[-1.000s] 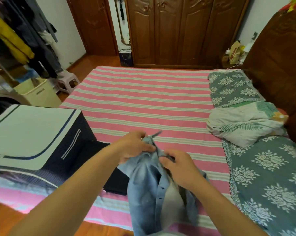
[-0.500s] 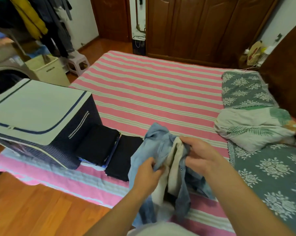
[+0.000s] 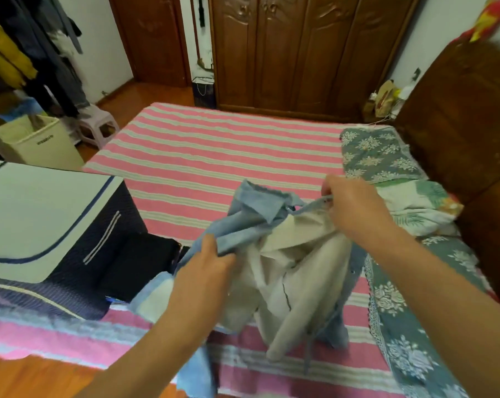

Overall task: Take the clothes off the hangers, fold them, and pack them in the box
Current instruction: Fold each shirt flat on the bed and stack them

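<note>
- Pink-and-white striped bedding (image 3: 214, 156) covers the bed that fills the room, with orange-brown wooden floor (image 3: 27, 380) showing at the near left edge.
- Nearest the camera, the light blue denim shirt with a cream lining (image 3: 280, 271) is held up just above the near part of the bed, bunched and partly inside out, its lower end drooping onto the stripes.
- The left hand (image 3: 205, 271) has its fingers and thumb curled around a fold of blue fabric on the shirt's left side.
- The right hand (image 3: 355, 208) pinches a thin blue edge of the shirt near the collar, pulled away to the right so the cloth stretches between the two hands.
- Just left of the shirt, folded black clothes (image 3: 139, 262) lie on the bed, touching the side of the navy fabric storage box with a white lid (image 3: 42, 219).
- To the right, a green floral blanket (image 3: 409, 326) runs along the bed edge, with a crumpled pale leaf-print cloth (image 3: 415, 208) on it.
- Farther left stand a cream bin (image 3: 42, 145) and a small pale plastic stool (image 3: 98, 127), beneath hanging dark and yellow garments (image 3: 27, 53).
- At the back, a carved brown wooden wardrobe (image 3: 300, 53) lines the wall.
</note>
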